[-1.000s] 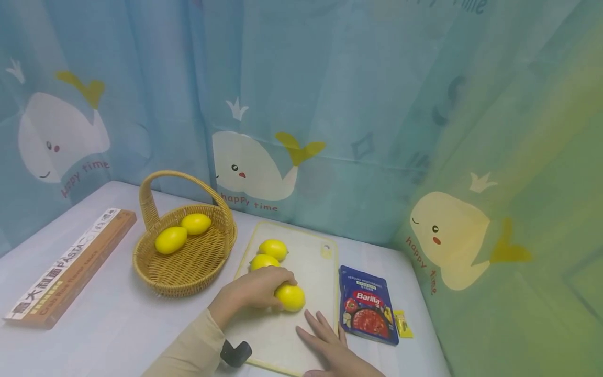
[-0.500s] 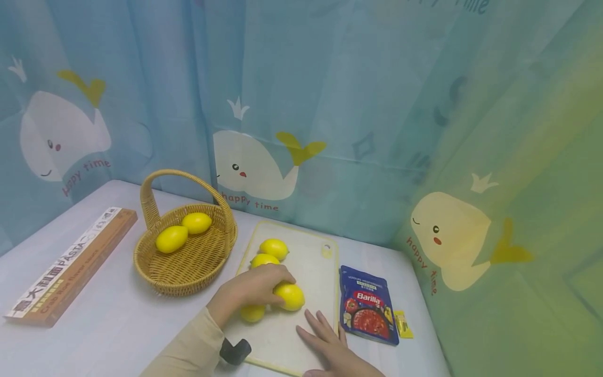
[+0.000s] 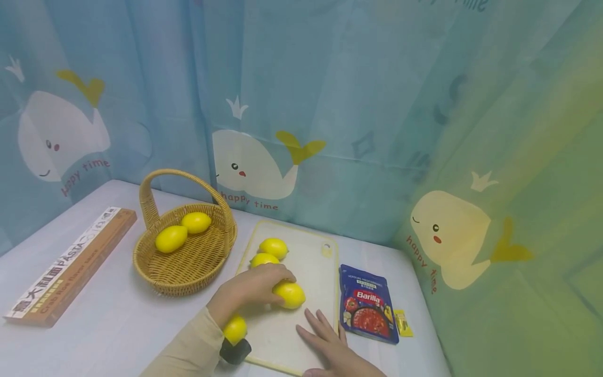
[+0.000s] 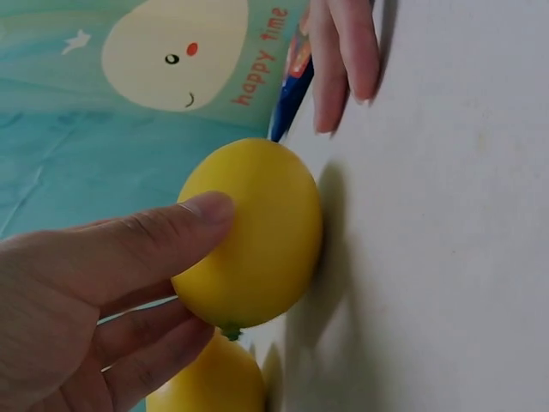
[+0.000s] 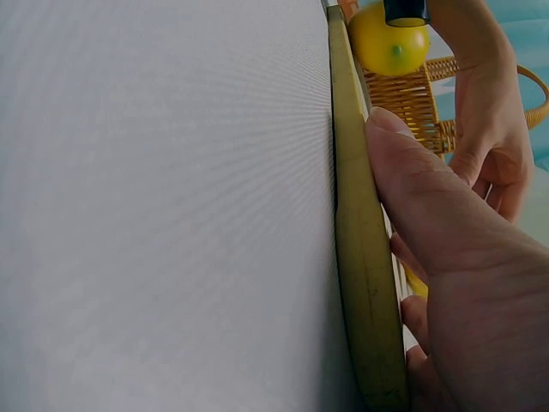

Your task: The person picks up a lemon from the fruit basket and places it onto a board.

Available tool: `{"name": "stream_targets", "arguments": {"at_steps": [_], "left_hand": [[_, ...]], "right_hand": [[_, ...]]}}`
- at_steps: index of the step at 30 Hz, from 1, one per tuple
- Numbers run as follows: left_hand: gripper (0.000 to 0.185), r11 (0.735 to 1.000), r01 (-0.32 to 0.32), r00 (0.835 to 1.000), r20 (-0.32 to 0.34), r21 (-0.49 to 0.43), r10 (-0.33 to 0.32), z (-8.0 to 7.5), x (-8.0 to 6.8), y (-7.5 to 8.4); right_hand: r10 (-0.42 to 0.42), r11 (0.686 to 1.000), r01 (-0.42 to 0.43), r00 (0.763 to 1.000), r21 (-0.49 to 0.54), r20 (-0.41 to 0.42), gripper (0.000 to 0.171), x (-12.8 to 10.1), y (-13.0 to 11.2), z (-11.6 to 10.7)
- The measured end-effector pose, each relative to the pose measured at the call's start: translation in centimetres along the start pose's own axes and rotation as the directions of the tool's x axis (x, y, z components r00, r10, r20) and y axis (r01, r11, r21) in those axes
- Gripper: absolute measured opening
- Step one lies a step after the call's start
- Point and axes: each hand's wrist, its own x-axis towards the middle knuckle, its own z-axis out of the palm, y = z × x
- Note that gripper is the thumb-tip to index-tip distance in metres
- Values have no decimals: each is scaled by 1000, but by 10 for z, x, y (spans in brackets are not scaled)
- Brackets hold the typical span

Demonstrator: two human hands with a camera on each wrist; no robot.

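Observation:
My left hand (image 3: 254, 288) grips a lemon (image 3: 290, 295) over the cutting board (image 3: 306, 241); in the left wrist view, the thumb presses on that lemon (image 4: 257, 232). Just beyond the hand, two more lemons lie on the board, the nearer (image 3: 264, 260) partly hidden by it. Another loose lemon (image 3: 235, 330) is by the board's left edge, partly covered by my left sleeve and the black wrist camera. With fingers spread and straight, my right hand (image 3: 332, 348) rests on the board's near right part. The right wrist view has its thumb (image 5: 420, 184) along the board's yellow edge (image 5: 360, 240).
A wicker basket (image 3: 188, 277) with a tall handle holds two lemons at the left. Farther left lies a long pasta box (image 3: 70, 267). Right of the board are a blue Barilla sauce pouch (image 3: 369, 303) and a small yellow packet (image 3: 403, 323). Curtains (image 3: 358, 104) enclose the back and sides.
A lemon has come out from under my left hand and rolled left toward the board's edge, beside the wrist camera. Both hands have stayed nearly in place, the left still holding its lemon.

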Motion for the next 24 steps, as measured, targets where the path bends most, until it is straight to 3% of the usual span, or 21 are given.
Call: {"name": "stream_targets", "arguments": {"at_steps": [8,12,17,20,24], "left_hand": [[46,996,93,995,28,-18,-92,-11,-7,3],[45,995,103,994,44,-2,-103,-21,-11,8],[41,990,138,989,62,-29,-136,-37,-25,11],[42,977,209,976,69,-46,-206,-48,-38,12],[46,937,349,934,99,-26,-345,-58,-52,14]], "right_hand": [[-17,1000,17,1000,-19,-10,71,-1,1,1],[-22,1000,21,1000,-20,-20,72,-1,3,2],[-24,1000,24,999,-11,-23,72,-1,3,2],[-27,1000,27,999,-7,-21,71,-1,2,1],[-27,1000,27,999,-3,-20,71,-1,0,1]]}}
